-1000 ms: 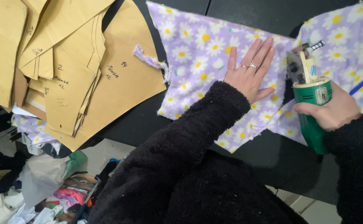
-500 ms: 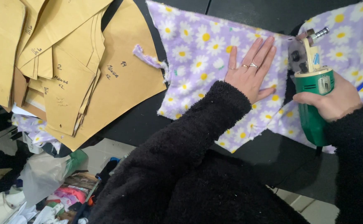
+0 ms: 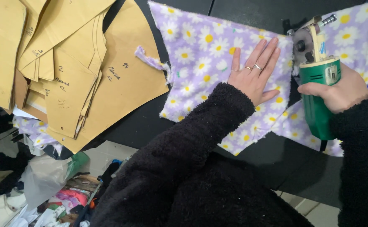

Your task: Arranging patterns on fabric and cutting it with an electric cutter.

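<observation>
Pressing flat on the daisy fabric (image 3: 201,54), left hand (image 3: 253,73) has fingers spread, palm down. Right hand (image 3: 339,90) is wrapped tight around the green cutter (image 3: 316,84), at the fabric's cut edge. Paper patterns (image 3: 66,63) lie left of the fabric.

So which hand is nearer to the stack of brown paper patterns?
Left. The left hand lies flat on the daisy fabric, right of the paper patterns; the right hand grips the green cutter further right.

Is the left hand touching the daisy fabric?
Touching: the head view shows the left hand lying flat, palm down, on the daisy fabric.
</observation>
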